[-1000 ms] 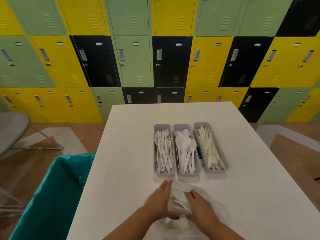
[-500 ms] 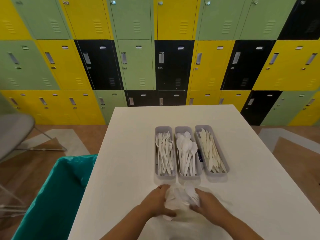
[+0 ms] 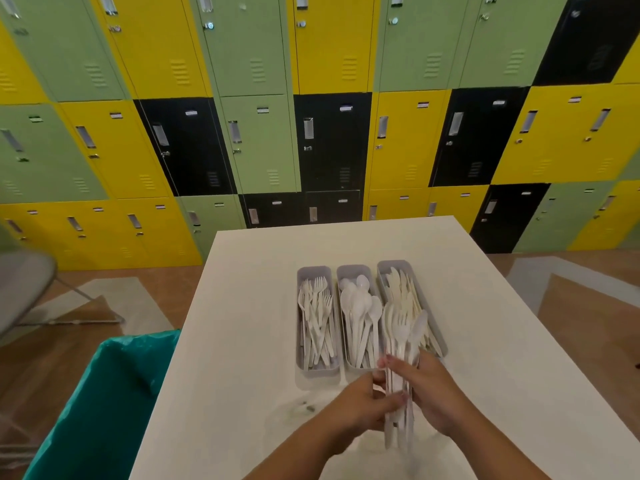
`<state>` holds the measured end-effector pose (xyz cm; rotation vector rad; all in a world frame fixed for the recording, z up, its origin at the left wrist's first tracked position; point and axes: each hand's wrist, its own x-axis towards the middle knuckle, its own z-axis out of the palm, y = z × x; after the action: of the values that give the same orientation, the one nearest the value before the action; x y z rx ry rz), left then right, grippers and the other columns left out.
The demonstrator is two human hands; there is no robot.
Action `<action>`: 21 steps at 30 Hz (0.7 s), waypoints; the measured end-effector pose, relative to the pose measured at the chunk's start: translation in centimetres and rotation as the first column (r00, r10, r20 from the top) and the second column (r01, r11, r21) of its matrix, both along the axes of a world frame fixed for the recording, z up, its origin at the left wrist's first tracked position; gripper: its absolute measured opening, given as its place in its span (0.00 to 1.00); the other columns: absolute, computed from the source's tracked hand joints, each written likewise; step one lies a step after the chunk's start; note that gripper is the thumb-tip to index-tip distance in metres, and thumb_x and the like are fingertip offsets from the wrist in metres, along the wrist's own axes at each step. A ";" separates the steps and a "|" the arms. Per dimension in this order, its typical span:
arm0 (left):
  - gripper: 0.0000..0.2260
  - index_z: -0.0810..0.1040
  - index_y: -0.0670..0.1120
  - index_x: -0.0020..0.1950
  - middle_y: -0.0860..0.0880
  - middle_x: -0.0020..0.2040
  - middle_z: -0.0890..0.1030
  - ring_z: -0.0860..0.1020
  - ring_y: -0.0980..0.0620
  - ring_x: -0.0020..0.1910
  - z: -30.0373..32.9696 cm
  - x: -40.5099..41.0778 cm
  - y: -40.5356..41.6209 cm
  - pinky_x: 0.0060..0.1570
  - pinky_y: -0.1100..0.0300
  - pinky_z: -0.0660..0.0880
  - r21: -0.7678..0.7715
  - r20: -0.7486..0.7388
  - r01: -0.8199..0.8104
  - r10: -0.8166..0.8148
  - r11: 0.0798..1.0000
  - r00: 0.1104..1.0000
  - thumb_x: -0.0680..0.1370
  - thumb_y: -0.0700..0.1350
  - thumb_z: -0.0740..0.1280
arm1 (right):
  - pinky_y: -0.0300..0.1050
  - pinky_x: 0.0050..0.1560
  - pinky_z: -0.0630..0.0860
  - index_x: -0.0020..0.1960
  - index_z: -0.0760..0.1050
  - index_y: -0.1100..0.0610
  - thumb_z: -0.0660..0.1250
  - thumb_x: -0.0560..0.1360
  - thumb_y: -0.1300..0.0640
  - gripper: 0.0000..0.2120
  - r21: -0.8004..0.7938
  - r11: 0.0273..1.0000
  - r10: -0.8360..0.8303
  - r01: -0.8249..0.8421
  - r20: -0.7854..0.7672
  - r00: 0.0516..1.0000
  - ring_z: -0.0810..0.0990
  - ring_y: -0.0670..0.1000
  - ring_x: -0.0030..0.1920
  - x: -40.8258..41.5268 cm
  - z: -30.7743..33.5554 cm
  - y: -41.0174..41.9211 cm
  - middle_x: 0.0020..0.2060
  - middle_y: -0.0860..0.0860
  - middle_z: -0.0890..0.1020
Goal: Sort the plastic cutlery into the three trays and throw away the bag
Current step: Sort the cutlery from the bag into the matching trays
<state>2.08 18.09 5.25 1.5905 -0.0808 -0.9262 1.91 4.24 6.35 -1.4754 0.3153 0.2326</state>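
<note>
Lockers (image 3: 263, 143) in green, yellow and black stand behind a white table (image 3: 249, 341). Near its front edge, both hands, left hand (image 3: 363, 403) and right hand (image 3: 438, 398), grip a bundle of cutlery (image 3: 400, 344), just before three trays (image 3: 317, 271) mid-table.

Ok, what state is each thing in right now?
Left hand: grips cutlery bundle.
Right hand: grips same bundle.
Cutlery bundle: held upright, mixed pieces.
Left tray: holds forks.
Middle tray: holds spoons.
Right tray: holds knives.
Bin: open, green liner.
</note>
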 end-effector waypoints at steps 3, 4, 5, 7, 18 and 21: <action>0.07 0.73 0.45 0.56 0.47 0.43 0.81 0.81 0.52 0.41 1.0 0.1 -1.2 0.45 0.61 0.79 -0.083 -0.023 -0.030 0.028 0.996 0.999 0.80 0.47 0.61 | 0.43 0.34 0.79 0.49 0.78 0.65 0.65 0.76 0.62 0.07 0.098 0.991 -0.089 0.088 0.007 0.996 0.83 0.56 0.42 0.3 0.9 -0.2 0.40 0.59 0.84; 0.08 0.73 0.43 0.55 0.48 0.40 0.80 0.79 0.53 0.37 1.3 0.0 -1.7 0.43 0.63 0.78 -0.092 -0.005 -0.040 0.040 0.995 0.999 0.81 0.47 0.60 | 0.42 0.31 0.78 0.49 0.79 0.64 0.64 0.76 0.61 0.07 0.111 0.988 -0.107 0.105 0.007 0.994 0.83 0.55 0.42 0.3 1.2 -0.4 0.40 0.59 0.84; 0.09 0.74 0.42 0.54 0.48 0.38 0.79 0.78 0.54 0.35 1.3 -0.1 -2.3 0.40 0.63 0.77 -0.098 0.012 -0.070 0.071 0.993 0.997 0.81 0.47 0.59 | 0.42 0.29 0.76 0.49 0.79 0.63 0.64 0.76 0.60 0.08 0.114 0.988 -0.111 0.109 0.013 0.994 0.83 0.55 0.42 0.4 1.4 -0.7 0.42 0.59 0.85; 0.11 0.74 0.42 0.49 0.48 0.34 0.76 0.75 0.55 0.30 1.9 0.0 -3.2 0.36 0.63 0.76 -0.119 0.023 -0.144 0.148 0.982 0.989 0.82 0.49 0.58 | 0.44 0.29 0.73 0.48 0.81 0.61 0.65 0.75 0.57 0.09 0.111 0.991 -0.082 0.079 0.020 0.996 0.81 0.60 0.40 0.4 1.9 -1.1 0.45 0.58 0.85; 0.13 0.77 0.48 0.59 0.51 0.44 0.82 0.80 0.56 0.41 1.9 3.3 -4.9 0.43 0.63 0.77 0.038 0.237 -0.131 0.119 0.991 0.964 0.82 0.51 0.57 | 0.47 0.37 0.76 0.47 0.80 0.63 0.61 0.78 0.59 0.11 0.224 0.971 -0.078 0.082 -0.030 0.997 0.83 0.57 0.40 2.3 1.8 -2.8 0.42 0.59 0.86; 0.13 0.77 0.50 0.44 0.53 0.35 0.79 0.78 0.55 0.37 2.0 4.4 -5.0 0.44 0.61 0.75 0.071 0.375 -0.316 0.268 0.946 0.888 0.81 0.51 0.56 | 0.47 0.40 0.78 0.48 0.78 0.67 0.61 0.78 0.62 0.10 0.278 0.953 -0.121 0.121 -0.018 0.993 0.82 0.56 0.38 3.6 1.6 -3.7 0.37 0.59 0.84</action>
<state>6.53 13.14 7.29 1.8218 -0.0350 -0.4028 5.52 0.57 7.94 -1.1727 0.3572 0.1712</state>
